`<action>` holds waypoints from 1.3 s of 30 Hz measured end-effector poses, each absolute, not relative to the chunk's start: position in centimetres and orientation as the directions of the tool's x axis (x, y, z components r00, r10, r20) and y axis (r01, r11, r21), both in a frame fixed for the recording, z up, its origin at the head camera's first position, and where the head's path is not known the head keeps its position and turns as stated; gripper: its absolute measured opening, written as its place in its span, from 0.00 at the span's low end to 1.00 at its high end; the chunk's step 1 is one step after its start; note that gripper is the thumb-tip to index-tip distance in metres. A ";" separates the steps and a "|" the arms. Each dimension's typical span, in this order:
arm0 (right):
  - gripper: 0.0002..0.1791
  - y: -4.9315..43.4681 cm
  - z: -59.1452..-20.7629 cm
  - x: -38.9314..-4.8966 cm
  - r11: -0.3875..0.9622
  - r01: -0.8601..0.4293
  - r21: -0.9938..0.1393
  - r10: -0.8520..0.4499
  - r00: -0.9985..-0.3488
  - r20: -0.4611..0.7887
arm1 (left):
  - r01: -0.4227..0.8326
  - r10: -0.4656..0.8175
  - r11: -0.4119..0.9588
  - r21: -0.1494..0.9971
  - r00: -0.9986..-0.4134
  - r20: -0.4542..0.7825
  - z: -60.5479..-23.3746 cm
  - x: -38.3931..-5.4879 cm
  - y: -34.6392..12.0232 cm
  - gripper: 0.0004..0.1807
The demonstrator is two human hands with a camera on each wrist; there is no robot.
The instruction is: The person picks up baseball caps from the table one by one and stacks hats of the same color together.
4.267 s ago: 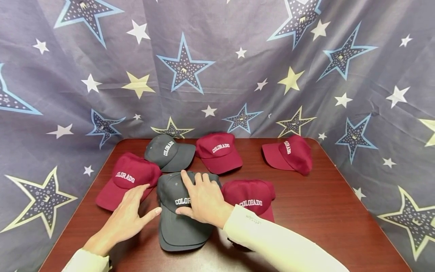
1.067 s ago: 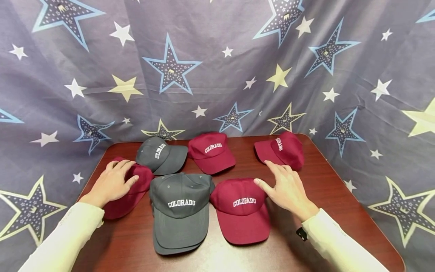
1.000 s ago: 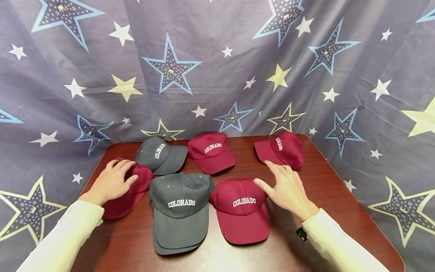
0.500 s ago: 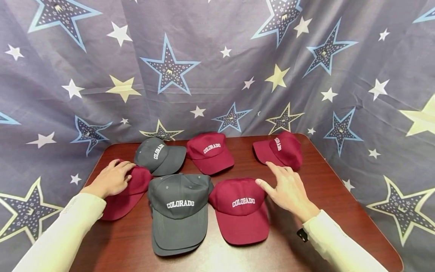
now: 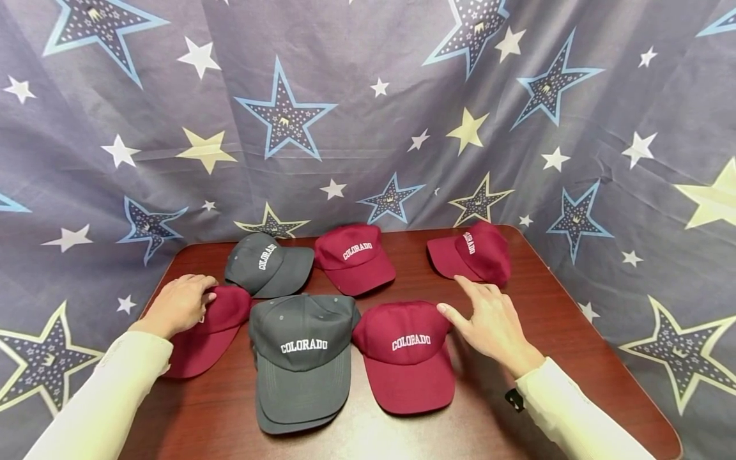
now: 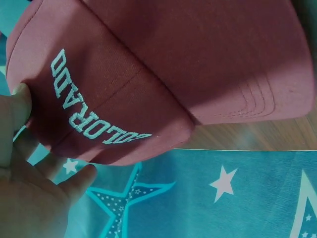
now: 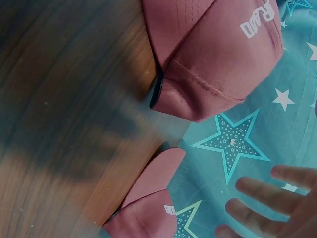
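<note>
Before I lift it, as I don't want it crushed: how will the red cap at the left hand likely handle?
The red cap is probably light, being mostly cloth. Its crown may dent softly where the left hand holds it, as it is seamed fabric. The brim seems stiffer: smooth, stitched and keeping its shape.

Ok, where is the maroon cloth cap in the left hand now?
In the head view, the maroon cloth cap is at the left side of the red-brown table, gripped at its crown by the left hand, just left of the front dark grey cloth cap.

Glare on tabletop (image 5: 374, 437); dim, soft wrist views
</note>
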State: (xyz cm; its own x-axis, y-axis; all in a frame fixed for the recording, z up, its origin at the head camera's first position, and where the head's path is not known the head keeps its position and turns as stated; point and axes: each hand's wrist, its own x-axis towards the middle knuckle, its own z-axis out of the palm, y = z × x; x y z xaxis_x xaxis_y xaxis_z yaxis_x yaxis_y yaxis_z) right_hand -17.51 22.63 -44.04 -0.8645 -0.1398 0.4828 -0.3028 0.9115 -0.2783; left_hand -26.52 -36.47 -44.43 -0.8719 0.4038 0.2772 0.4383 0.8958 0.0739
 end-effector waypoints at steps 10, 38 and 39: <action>0.39 23.1 -44.5 -17.2 0.913 -0.285 -0.291 -0.127 -0.878 0.461 | 0.402 0.361 0.911 0.094 -0.886 0.291 -43.6 -25.2 -37.4 0.04; 0.39 23.9 -45.0 -16.9 0.910 -0.289 -0.296 -0.121 -0.870 0.478 | 0.469 0.378 0.881 0.056 -0.771 0.512 -37.4 -24.3 -33.8 0.04; 0.39 23.9 -45.0 -16.8 0.911 -0.289 -0.295 -0.121 -0.870 0.478 | 0.470 0.379 0.881 0.052 -0.767 0.518 -37.1 -24.4 -33.6 0.03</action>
